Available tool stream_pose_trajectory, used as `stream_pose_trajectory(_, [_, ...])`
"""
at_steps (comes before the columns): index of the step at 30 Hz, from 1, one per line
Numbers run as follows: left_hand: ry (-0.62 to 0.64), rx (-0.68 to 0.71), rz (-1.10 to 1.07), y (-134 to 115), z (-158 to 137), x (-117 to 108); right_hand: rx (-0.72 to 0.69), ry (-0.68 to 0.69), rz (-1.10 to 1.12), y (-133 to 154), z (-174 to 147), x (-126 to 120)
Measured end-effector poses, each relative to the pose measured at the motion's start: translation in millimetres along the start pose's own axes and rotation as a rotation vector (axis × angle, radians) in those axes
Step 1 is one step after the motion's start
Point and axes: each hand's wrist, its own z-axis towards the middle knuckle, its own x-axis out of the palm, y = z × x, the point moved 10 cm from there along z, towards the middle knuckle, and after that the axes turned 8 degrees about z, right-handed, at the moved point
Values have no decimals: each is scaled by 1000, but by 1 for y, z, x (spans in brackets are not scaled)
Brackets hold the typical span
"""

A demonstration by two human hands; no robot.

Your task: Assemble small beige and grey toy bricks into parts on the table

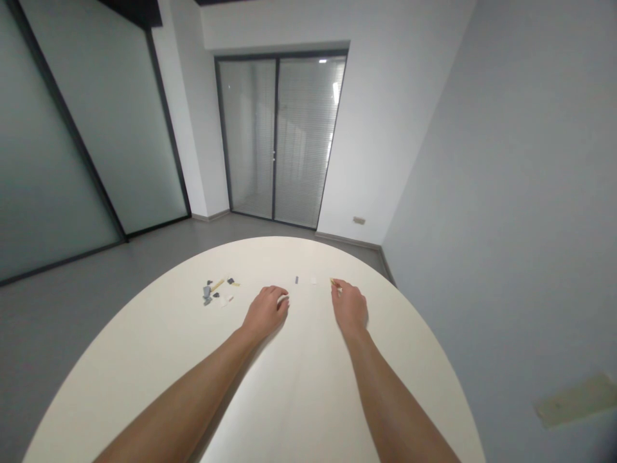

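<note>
My right hand (349, 307) pinches a small yellow piece (332, 281) between thumb and fingertips, just above or on the tabletop. My left hand (267, 310) rests on the table with fingers loosely curved, a gap between thumb and forefinger, and nothing visible in it. Between the hands, slightly farther out, lie a small dark grey piece (296, 280) and a small white piece (313, 281), apart from each other. Left of my left hand is a loose pile with grey pieces (207, 292), a long yellow piece (218, 284), black pieces (231, 281) and white ones (223, 301).
Everything lies on a round white table (299, 399), its curved far edge beyond the hands. A grey wall (520, 193) stands close on the right. Frosted glass panels (106, 116) are at the left, and a glass door with blinds (303, 141) is ahead.
</note>
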Motion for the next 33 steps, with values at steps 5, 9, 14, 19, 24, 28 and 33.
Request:
stream_pose_trajectory(5, [-1, -4, -3, 1, 0, 1, -12, 13, -42, -2, 0, 5])
stream_pose_trajectory(9, [-1, -2, -3, 1, 0, 1, -25, 24, -78, -2, 0, 9])
stream_pose_trajectory(14, [2, -4, 3, 1, 1, 1, -27, 26, -92, -3, 0, 11])
stream_pose_trajectory(19, [8, -3, 3, 1, 0, 1, -28, 47, -94, -3, 0, 13])
stream_pose_trajectory(24, [9, -1, 8, 0, 0, 0, -31, 51, -110, -4, 1, 15])
stream_pose_trajectory(28, [0, 2, 5, 1, 1, 0, -39, 51, -126, -3, 0, 15])
stream_pose_trajectory(33, [0, 4, 9, 1, 1, 1, -57, 54, -160, -1, 0, 16])
